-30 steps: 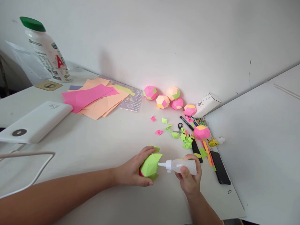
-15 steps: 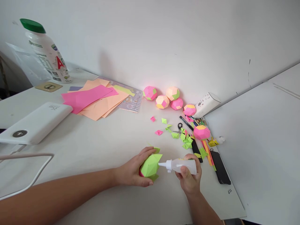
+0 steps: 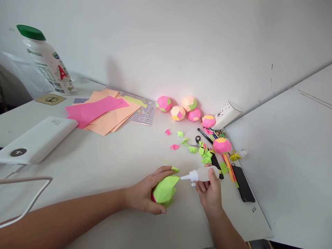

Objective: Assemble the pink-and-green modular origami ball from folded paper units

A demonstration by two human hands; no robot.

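Observation:
Wrapped around a faceted green paper ball (image 3: pixel 164 189) is my left hand (image 3: pixel 146 192). The ball has pointed green flaps on its right side and a bit of pink at its left. My right hand (image 3: pixel 211 192) grips a translucent white glue bottle (image 3: pixel 206 174), held sideways. Its thin white nozzle points left, close to the tip of a green flap; whether they touch I cannot tell. Beyond my hands lie small folded green paper pieces (image 3: pixel 206 155) and a pink folded piece (image 3: pixel 174 147).
Several finished paper balls (image 3: pixel 177 113) stand by the wall. Scissors (image 3: pixel 197 139), a marker (image 3: pixel 204 136), a yellow glue bottle (image 3: pixel 234 156) and a black phone (image 3: pixel 243 183) lie right. Paper sheets (image 3: pixel 103 110), a power bank (image 3: pixel 38 140) with cable and a green-capped bottle (image 3: pixel 48 62) are left.
The glue bottle's nozzle has drawn back a little from the ball's inner edge, up and to the right. The ball has turned slightly in my left hand.

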